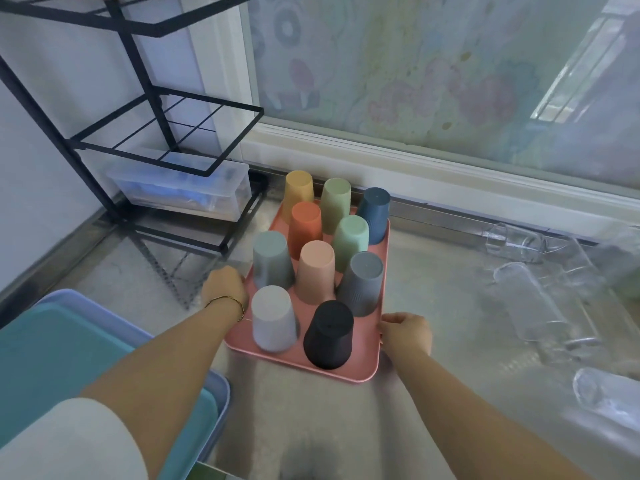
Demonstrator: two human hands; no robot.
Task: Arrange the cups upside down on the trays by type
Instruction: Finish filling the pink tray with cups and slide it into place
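Observation:
A pink tray (360, 374) lies on the steel counter and carries several coloured plastic cups, all upside down, among them a black cup (329, 336) and a pale grey cup (273, 318) at the near edge. My left hand (223, 284) grips the tray's left rim. My right hand (407, 330) grips its right rim near the front corner. To the right, several clear glasses (530, 299) lie on their sides on the counter.
A teal tray (69, 358) stacked on a light blue tray (221, 396) sits at the near left. A black wire rack (166, 133) stands at the back left over a clear plastic box (194, 192). A window sill runs along the back.

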